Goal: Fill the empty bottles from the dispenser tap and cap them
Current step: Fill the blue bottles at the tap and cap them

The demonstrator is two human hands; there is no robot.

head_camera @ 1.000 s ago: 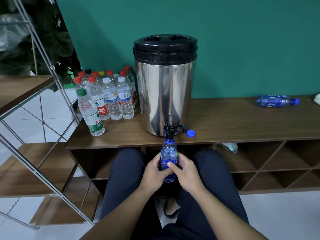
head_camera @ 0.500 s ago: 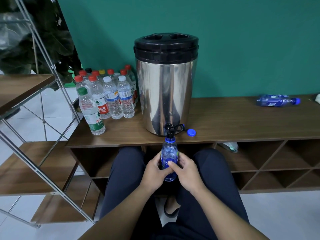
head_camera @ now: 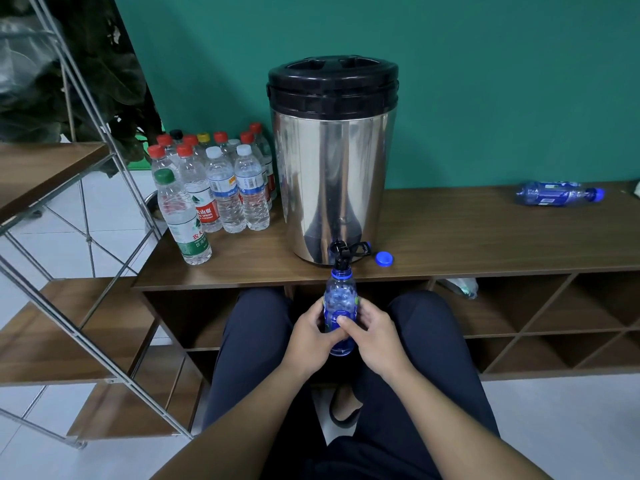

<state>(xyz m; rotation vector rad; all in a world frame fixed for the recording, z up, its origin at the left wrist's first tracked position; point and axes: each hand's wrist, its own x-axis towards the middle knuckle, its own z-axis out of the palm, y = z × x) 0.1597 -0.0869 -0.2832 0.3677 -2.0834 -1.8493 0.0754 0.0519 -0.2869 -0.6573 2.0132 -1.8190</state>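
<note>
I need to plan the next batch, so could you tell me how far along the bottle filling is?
Done, apparently: a cluster of capped bottles stands left of the dispenser. In hand: both the left hand and right hand hold the blue bottle upright under the tap; its blue cap waits on the shelf. Left: capping it, and perhaps the lying blue bottle; its fill is unclear.
</note>
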